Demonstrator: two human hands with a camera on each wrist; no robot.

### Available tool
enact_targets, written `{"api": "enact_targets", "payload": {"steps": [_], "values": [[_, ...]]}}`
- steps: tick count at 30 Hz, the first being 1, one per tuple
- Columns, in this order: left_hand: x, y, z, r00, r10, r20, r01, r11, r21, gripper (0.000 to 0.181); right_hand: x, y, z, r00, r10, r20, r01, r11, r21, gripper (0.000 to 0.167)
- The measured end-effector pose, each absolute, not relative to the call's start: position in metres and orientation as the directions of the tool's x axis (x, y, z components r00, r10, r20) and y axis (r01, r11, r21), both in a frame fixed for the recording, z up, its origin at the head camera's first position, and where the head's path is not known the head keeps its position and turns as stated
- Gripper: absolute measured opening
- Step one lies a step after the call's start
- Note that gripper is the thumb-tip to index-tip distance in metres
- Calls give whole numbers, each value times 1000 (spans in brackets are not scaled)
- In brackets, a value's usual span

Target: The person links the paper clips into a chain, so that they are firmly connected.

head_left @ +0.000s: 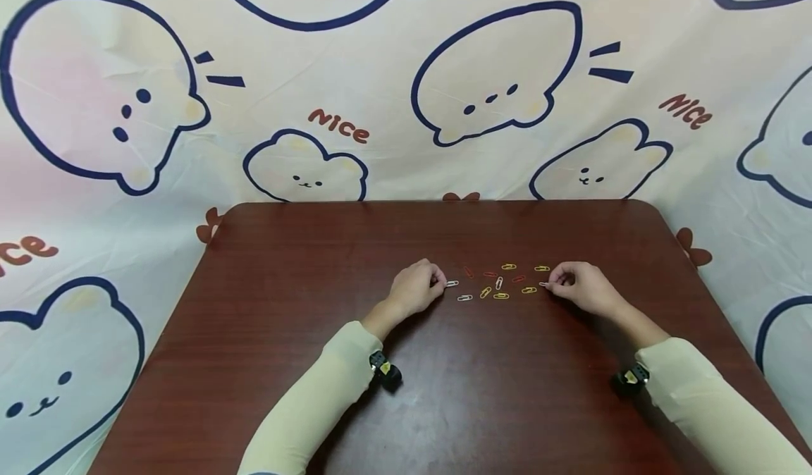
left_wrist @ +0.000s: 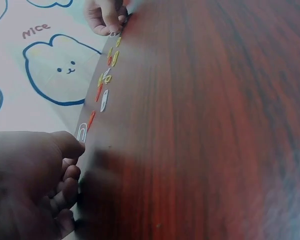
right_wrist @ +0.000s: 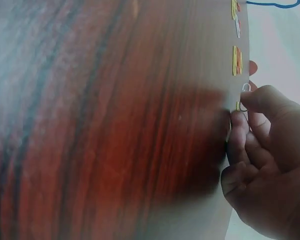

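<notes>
- My left hand (head_left: 415,288): thumb and finger drawn narrow, pinching the near white clip (head_left: 452,284) by one end, at the left edge of the scatter; the other end sticks out past my thumb tip.
- My right hand (head_left: 580,288): likewise narrow, thumb and finger pinching the far white clip (head_left: 544,284) at the right edge of the scatter (whether either clip is fully off the wood, I cannot tell).
- White clips, loose, two: a lower white clip (head_left: 465,297) just beside my left fingers, and a middle white clip (head_left: 499,283) among the others.
- Red clips, three: a slanted red clip (head_left: 469,272) towards my left, a second red clip (head_left: 490,274) and a third red clip (head_left: 519,278) further in.
- Yellow clips, five: two along the upper side, one of them the corner yellow clip (head_left: 542,268) near my right fingers; three along the lower side, among them the tilted yellow clip (head_left: 486,292).
- Table (head_left: 507,390): dark reddish wood, bearing all of the above.
- Step in hand, by my judgement: sorting by colour, with one white clip taken in each hand.
- Next move, by my judgement: lift both cleanly without nudging neighbours, then set them down together, apart from the red and yellow. Small, flat pieces; a light fingertip pinch should serve.
</notes>
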State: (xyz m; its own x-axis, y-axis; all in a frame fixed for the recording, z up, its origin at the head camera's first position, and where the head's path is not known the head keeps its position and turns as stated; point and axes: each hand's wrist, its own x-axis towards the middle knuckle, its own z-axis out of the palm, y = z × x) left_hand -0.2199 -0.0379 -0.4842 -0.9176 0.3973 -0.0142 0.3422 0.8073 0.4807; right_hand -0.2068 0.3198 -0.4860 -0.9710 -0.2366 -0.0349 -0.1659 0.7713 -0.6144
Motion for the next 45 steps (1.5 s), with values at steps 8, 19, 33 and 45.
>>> {"api": "enact_targets", "payload": {"steps": [8, 19, 33, 45], "values": [[-215, -47, -473, -911, 413, 14, 352, 758, 549, 8, -203, 317, -472, -975, -219, 19, -178, 735, -655, 6], [-205, -58, -451, -902, 414, 123, 409, 730, 547, 7, -192, 303, -449, -975, -193, 107, -212, 687, -695, 8], [-202, -47, -418, -873, 430, 229, 485, 731, 479, 8, -183, 249, -407, -954, -225, 198, -295, 581, -759, 5], [-202, -33, -405, -854, 442, 275, 521, 712, 471, 9, -191, 214, -400, -939, -250, 235, -333, 505, -797, 5]]}}
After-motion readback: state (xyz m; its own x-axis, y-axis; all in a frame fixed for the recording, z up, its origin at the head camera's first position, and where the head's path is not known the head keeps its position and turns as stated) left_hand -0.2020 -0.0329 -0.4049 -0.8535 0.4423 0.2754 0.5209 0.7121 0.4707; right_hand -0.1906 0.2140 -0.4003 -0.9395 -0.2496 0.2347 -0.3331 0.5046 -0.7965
